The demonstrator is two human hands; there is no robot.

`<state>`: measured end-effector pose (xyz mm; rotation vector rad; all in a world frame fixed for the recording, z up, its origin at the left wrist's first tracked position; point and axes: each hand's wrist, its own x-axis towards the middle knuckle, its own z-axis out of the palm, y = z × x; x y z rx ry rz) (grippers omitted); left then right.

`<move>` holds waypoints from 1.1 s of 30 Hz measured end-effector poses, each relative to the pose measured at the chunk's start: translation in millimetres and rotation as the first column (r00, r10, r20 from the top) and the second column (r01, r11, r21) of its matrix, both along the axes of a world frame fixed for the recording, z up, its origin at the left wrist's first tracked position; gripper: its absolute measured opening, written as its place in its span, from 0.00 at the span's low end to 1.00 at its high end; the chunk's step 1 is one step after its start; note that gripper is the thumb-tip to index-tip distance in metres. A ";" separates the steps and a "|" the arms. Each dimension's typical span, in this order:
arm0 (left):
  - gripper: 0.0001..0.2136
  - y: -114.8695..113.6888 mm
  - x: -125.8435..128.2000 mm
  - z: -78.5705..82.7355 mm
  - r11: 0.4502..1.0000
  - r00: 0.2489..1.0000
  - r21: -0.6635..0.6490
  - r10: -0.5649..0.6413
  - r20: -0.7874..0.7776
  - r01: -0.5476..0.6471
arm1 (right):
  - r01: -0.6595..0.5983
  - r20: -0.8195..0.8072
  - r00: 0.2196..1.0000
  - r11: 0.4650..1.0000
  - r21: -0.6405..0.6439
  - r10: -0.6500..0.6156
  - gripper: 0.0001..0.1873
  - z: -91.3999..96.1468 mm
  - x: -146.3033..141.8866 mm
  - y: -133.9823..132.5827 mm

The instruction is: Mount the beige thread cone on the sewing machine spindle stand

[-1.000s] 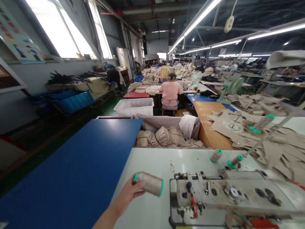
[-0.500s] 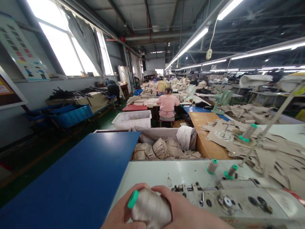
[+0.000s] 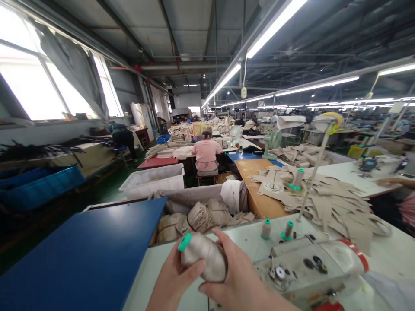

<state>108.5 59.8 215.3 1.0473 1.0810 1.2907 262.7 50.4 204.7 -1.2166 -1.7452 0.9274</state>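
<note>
A large spool of beige thread (image 3: 204, 255) with a green end is held tilted between both my hands. My left hand (image 3: 178, 274) wraps around the green-ended side, its thumb lying across the thread. Around the other end, my right hand (image 3: 238, 272) is closed, with fingers over the top and thumb below. Just right of my right hand is a sewing machine (image 3: 311, 268) on the pale table (image 3: 142, 276). Two smaller thread spools, one beige (image 3: 266, 230) and one darker (image 3: 288, 231), stand behind the machine.
To the left lies a blue tabletop (image 3: 81, 255). Beyond the table, a bin (image 3: 194, 194) holds bundled beige fabric (image 3: 207, 214). Cut fabric pieces (image 3: 327, 198) spread at right beside a thread stand pole (image 3: 314, 172). A co-worker in pink (image 3: 206, 155) sits ahead; another's arm (image 3: 397, 182) shows far right.
The view has turned right, bringing a co-worker's arm in at the right edge. Both hands have come up slightly with the spool, and my left thumb now lies across it.
</note>
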 end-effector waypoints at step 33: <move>0.24 34.8 102.2 -3.8 0.888 0.846 0.356 -0.063 -0.529 0.290 | -0.143 -0.907 0.319 0.932 -0.334 -0.276 0.24 23.3 73.7 31.1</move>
